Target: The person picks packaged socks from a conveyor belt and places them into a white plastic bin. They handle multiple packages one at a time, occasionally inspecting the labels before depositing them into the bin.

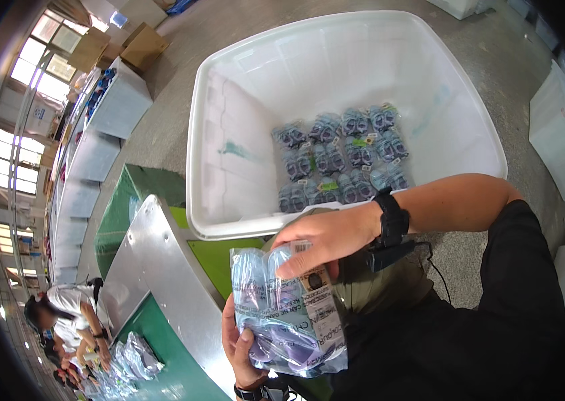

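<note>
Between my two hands is a clear plastic bag of light-blue and purple footwear (282,314), with a printed label on its right side. It looks like a pair of shoes, but the film's glare hides the exact kind. My left hand (240,344) grips the bag's lower left edge, thumb across the front. My right hand (332,234) holds the top end, its thumb on the front and its other fingers partly hidden behind. Just beyond stands a large white bin (197,127). Several similar bagged pairs (328,159) lie in rows on its bottom.
A metal-edged table (155,234) with a green top reaches in from the left. Clear bags (137,354) lie on it near other people (72,317). A green box (152,179) stands behind the table. More white bins line the far left and the right (560,130).
</note>
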Motion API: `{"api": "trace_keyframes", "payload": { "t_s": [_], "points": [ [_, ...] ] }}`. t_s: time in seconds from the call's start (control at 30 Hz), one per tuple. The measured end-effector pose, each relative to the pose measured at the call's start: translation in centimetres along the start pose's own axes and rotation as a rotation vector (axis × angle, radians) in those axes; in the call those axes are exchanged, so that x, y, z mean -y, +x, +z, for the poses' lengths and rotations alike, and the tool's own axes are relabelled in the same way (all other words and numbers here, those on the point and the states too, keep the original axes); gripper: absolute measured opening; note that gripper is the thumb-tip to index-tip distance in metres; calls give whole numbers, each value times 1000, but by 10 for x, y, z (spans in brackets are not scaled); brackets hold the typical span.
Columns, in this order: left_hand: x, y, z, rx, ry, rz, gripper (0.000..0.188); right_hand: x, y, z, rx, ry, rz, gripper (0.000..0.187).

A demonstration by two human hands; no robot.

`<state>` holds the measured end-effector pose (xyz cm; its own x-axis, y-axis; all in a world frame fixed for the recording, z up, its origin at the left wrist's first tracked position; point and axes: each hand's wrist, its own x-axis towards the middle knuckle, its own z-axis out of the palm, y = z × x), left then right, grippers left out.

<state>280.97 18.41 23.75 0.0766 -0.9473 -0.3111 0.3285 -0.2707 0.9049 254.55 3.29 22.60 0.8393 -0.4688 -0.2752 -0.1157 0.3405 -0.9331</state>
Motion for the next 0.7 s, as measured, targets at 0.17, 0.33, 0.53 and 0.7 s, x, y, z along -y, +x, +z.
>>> {"api": "trace_keyframes", "payload": {
  "t_s": [0.17, 0.33, 0.53, 0.7],
  "points": [
    [1, 3, 19, 114, -1, -18, 95, -1, -16, -15, 124, -100, 94, 74],
    [7, 14, 27, 188, -57, 29, 91, -7, -24, -25, -4, 233, 21, 47],
    [16, 17, -32, -157, -115, 61, 50, -1, -67, -112, -493, -4, -180, 52],
    [16, 8, -117, -402, -17, -23, 36, -64, -81, -209, -820, 279, -71, 47]
  ]
}}
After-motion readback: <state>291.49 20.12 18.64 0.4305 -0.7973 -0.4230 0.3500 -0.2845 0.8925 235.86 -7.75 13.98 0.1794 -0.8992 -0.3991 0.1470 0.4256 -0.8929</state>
